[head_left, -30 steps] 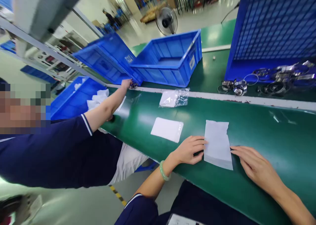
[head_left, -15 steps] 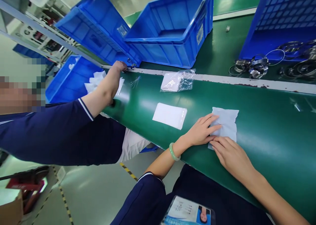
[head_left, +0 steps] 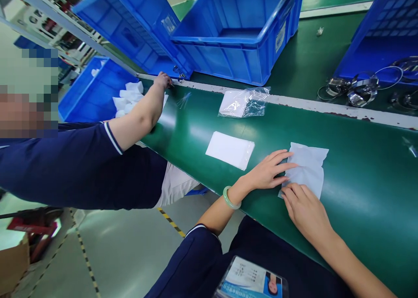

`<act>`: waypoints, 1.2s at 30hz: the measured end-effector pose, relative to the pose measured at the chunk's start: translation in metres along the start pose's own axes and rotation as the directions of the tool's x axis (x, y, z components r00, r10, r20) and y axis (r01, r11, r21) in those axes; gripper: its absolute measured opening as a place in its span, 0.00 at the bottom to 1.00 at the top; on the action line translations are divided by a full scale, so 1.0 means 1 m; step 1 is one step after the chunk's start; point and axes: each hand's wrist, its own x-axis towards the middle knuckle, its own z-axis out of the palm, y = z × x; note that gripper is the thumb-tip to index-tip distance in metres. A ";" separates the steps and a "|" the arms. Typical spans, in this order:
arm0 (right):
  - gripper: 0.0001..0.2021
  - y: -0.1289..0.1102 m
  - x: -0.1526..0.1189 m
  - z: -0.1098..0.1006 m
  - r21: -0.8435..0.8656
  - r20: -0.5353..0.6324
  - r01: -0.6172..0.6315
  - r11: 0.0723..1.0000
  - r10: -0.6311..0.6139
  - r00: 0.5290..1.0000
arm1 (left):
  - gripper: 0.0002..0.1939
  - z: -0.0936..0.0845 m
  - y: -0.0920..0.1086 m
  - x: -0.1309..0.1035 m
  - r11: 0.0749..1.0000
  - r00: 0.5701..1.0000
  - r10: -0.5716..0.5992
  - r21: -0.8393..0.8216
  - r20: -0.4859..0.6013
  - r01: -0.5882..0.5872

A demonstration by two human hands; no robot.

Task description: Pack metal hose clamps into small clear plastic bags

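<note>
A thin white pouch [head_left: 308,169] lies flat on the green table. My left hand [head_left: 269,171], with a green bangle at the wrist, rests its spread fingers on the pouch's left edge. At the lower left corner of the pouch, my right hand [head_left: 302,202] has its fingers pinched together on the edge. To the left lies a stack of flat white pouches [head_left: 230,150]. Behind that stack is a clear plastic bag [head_left: 241,103] with white material inside.
Blue crates [head_left: 225,56] stand along the back of the green table [head_left: 365,176]. Metal rings [head_left: 362,91] lie at the back right. A co-worker's arm [head_left: 137,119] reaches across the left side, near white pouches [head_left: 129,98] and another blue bin [head_left: 88,93].
The view has shifted a little, so the pouches and crates appear further right. My right fingertips have moved slightly apart from my left ones. The co-worker's hand stays near the back strip.
</note>
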 end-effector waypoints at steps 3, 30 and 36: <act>0.06 -0.005 0.002 0.003 -0.027 0.004 -0.012 1.000 0.012 1.000 | 0.18 -0.003 0.000 0.000 0.999 0.999 -0.044 -0.013 0.002 0.044; 0.06 -0.017 0.005 0.012 -0.261 -0.001 -0.019 0.965 0.019 1.000 | 0.23 -0.001 -0.001 0.002 0.998 0.999 -0.051 0.049 0.014 0.050; 0.04 -0.007 -0.009 0.015 -0.140 -0.076 0.072 0.988 -0.083 0.994 | 0.25 -0.002 0.000 0.003 0.994 0.999 -0.033 0.107 0.030 0.029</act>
